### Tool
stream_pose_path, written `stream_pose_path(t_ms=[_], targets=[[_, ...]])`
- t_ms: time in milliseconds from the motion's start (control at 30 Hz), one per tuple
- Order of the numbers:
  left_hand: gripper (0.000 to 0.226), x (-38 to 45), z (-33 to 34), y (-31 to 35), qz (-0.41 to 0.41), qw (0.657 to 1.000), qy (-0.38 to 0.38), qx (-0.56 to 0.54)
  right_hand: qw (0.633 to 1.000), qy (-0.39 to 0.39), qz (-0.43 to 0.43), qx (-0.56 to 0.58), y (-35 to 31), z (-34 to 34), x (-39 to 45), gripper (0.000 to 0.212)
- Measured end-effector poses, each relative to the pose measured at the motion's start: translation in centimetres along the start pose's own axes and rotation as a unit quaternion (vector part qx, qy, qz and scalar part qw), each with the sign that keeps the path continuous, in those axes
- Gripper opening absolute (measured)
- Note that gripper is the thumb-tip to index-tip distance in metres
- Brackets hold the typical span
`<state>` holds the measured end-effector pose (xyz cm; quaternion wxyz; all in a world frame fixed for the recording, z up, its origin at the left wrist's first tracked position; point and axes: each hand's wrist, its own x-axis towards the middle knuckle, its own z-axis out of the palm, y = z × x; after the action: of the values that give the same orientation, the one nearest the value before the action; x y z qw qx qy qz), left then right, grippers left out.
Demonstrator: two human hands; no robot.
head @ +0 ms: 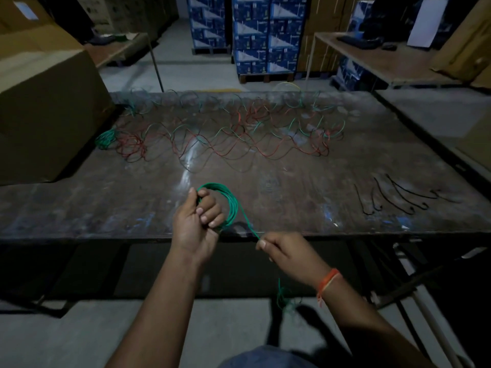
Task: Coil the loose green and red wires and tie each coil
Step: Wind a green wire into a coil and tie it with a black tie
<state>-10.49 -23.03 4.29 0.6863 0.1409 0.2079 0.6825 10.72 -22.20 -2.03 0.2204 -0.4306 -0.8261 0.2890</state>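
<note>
My left hand [198, 220] grips a round coil of green wire [230, 201] just above the table's near edge. From the coil a green strand [248, 225] runs down and right into my right hand [285, 252], which pinches it. The wire's loose tail [283, 297] hangs below the table edge under my right wrist. Loose red and green wires [239, 134] lie tangled across the far half of the table. A tied green coil [106, 139] and a red bundle [132, 147] lie at the far left.
Several black ties [398, 197] lie in a row on the worn table [305, 195] at the right. A large cardboard box [45, 107] stands on the table's left side. Stacked blue boxes [265, 35] and other tables fill the background.
</note>
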Motion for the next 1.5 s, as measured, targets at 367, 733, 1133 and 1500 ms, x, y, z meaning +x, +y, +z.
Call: stream_pose_path(t_ms=[367, 733, 1133, 1500], targets=[[0.032, 2.8, -2.6, 3.6, 0.078, 0.996, 0.033, 0.015, 0.989, 0.131, -0.014, -0.072, -3.9, 1.6, 0.6, 0.005], [0.03, 1.8, -3.6, 3.3, 0.164, 0.849, -0.097, 0.493, 0.995, 0.096, -0.038, 0.004, -11.7, 0.1, 3.4, 0.014], [0.02, 4.5, -2.7, 2.9, 0.099, 0.88, -0.075, 0.458, 0.976, 0.174, -0.06, 0.116, -10.2, -4.1, 8.3, 0.017], [0.027, 9.9, 2.6, -0.1, 0.062, 0.883, -0.135, 0.445, 0.953, 0.212, -0.056, 0.209, -1.8, -8.0, 13.8, 0.012]])
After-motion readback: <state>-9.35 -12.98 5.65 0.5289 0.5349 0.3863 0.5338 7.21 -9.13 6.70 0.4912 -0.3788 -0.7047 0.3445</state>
